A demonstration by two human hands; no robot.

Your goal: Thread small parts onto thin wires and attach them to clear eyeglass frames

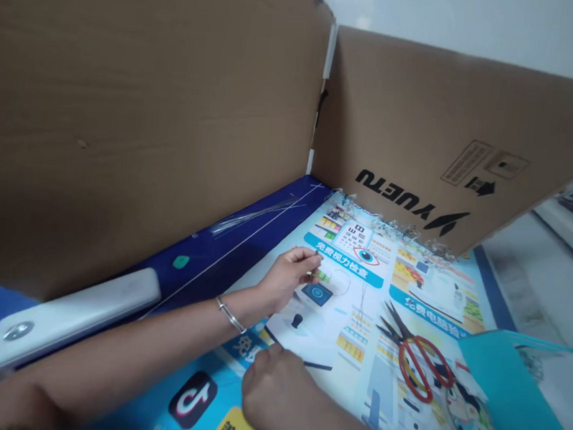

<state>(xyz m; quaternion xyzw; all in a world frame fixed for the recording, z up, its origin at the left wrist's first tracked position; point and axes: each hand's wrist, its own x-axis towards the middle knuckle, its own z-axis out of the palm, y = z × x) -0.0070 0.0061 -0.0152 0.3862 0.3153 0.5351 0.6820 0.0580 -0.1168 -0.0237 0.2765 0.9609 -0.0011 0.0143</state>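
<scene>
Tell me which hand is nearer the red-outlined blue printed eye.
Left. The left hand is left of the printed eye; the right hand is farther off, nearer the wearer's body.

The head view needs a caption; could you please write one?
Left hand pinching something small, right hand curled, scissors on the poster.

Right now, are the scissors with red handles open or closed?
Open: the red-handled scissors show their two blade tips visibly apart.

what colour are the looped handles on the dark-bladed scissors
The looped handles are red, showing best in the head view, the only one.
</scene>
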